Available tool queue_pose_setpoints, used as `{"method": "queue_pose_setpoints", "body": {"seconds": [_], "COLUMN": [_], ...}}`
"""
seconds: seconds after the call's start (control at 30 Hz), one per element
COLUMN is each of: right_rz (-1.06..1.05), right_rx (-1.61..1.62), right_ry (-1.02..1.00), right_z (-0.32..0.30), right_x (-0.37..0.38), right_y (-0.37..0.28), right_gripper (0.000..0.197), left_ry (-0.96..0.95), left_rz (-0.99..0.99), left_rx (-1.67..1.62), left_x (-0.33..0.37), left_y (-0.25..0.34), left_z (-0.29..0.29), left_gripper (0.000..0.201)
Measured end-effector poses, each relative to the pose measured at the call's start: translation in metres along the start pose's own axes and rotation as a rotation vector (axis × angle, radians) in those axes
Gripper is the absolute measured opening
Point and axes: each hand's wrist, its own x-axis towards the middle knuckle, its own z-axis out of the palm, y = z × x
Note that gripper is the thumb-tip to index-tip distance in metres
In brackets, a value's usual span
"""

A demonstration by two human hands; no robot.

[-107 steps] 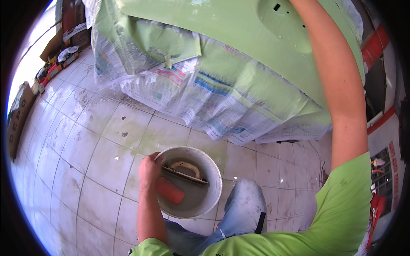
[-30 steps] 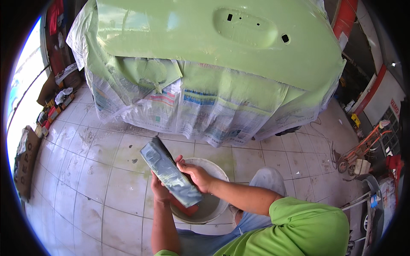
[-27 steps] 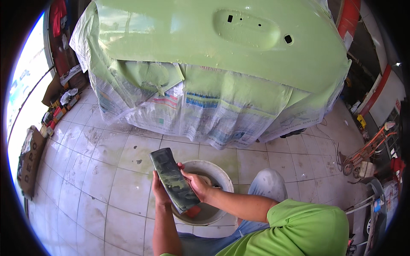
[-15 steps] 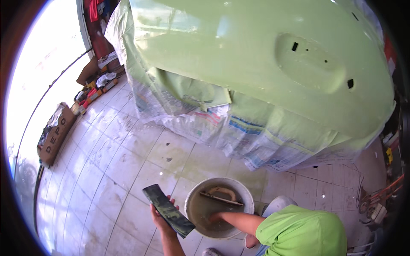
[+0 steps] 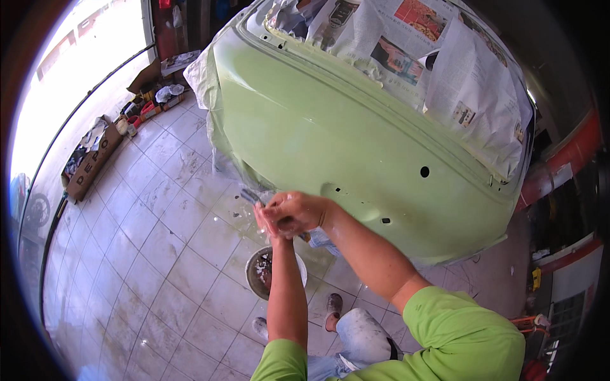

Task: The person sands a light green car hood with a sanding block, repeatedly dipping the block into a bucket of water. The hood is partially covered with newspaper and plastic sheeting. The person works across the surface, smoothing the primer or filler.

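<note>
My left hand [image 5: 274,230] and my right hand [image 5: 298,211] are together in front of my chest, above the bucket. A thin dark-grey sheet, seen nearly edge-on [image 5: 250,196], sticks out to the left of my left fingers, which are closed on it. My right hand is curled against the left one, and what its fingers hold, if anything, is hidden. Just beyond the hands is a pale green car body panel [image 5: 362,146] with several dark holes. Below stands a round bucket [image 5: 305,274], with white spots and something brown inside, partly covered by my left forearm.
Newspaper sheets [image 5: 470,89] cover the opening above the panel. A cardboard box [image 5: 95,162] full of scraps and a second pile of goods [image 5: 149,105] lie along the left doorway. My feet are on the tiled floor [image 5: 159,247] by the bucket.
My right hand has come up out of the bucket and met my left hand. The dark sheet has turned nearly edge-on. The view has risen, showing more of the car and the newspaper.
</note>
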Motion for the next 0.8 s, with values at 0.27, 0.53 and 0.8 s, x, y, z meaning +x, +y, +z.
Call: {"method": "queue_pose_setpoints", "body": {"seconds": [0.27, 0.53, 0.8], "right_rz": [-0.035, -0.621, -0.644], "right_rx": [-2.065, -2.101, -1.951], "right_ry": [0.587, 0.382, 0.37], "right_z": [-0.048, -0.105, -0.11], "right_x": [-0.175, -0.239, -0.245], "right_y": [-0.134, -0.112, -0.113], "right_gripper": [0.024, 0.028, 0.025], "left_ry": [0.614, 0.431, 0.374], "left_rz": [-0.286, -0.219, 0.067], "left_rx": [0.526, 0.487, 0.447], "left_x": [0.07, -0.07, -0.21], "left_y": [0.19, 0.233, 0.246], "left_z": [0.17, 0.239, 0.293], "left_gripper": [0.07, 0.066, 0.059]}}
